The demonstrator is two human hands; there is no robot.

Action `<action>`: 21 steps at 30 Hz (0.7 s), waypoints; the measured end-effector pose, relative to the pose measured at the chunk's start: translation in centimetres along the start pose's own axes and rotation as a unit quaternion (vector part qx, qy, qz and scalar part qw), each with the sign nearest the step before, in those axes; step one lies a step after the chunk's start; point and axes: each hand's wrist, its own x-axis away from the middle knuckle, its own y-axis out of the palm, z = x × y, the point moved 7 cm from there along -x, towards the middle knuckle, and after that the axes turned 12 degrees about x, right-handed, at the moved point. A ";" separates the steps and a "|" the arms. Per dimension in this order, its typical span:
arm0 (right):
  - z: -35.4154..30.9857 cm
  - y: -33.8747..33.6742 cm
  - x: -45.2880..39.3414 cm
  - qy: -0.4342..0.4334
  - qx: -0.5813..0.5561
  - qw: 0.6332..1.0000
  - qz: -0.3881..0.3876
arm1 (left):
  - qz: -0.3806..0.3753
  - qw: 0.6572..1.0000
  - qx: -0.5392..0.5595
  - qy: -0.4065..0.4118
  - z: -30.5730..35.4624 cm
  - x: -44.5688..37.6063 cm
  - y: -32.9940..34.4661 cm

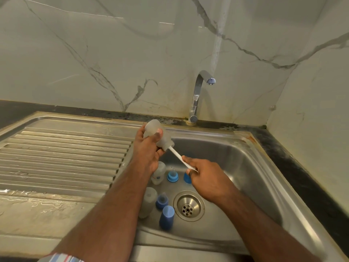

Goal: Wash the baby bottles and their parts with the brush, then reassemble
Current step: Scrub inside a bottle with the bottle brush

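Stainless steel sink (245, 167) set in a dark speckled countertop (294, 159); white marble-veined wall tiles (113, 53) behind and to the right. Chrome tap (197, 95) stands at the back rim of the sink, spout curving toward the viewer, no water visible. Ribbed drainboard (66, 157) to the left of the basin, wet along its front edge.

Above the basin's back left corner, the left hand (149, 148) grips a frosted baby bottle (157, 136), tilted, mouth pointing down toward the drain (188, 206). The right hand (204, 176) pinches the white brush handle (181, 159), whose far end goes into the bottle's mouth.

On the basin floor left of the drain: two more clear bottles (149, 205), one lying nearer the front, one (159, 173) partly under the left wrist; blue caps and rings (167, 216) beside them, one blue ring (172, 176) just behind the drain.
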 end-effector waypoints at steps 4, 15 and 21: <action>-0.3 -0.2 0.3 -0.008 0.045 0.999 0.018 | -0.004 1.000 0.003 -0.006 0.0 0.0 0.0; -0.1 0.4 0.5 0.010 -0.088 0.995 -0.037 | 0.005 1.000 0.010 -0.013 0.0 -0.1 -0.3; 0.3 1.0 0.8 0.068 -0.292 0.952 -0.066 | 0.000 0.999 0.030 -0.014 0.2 -0.1 -0.3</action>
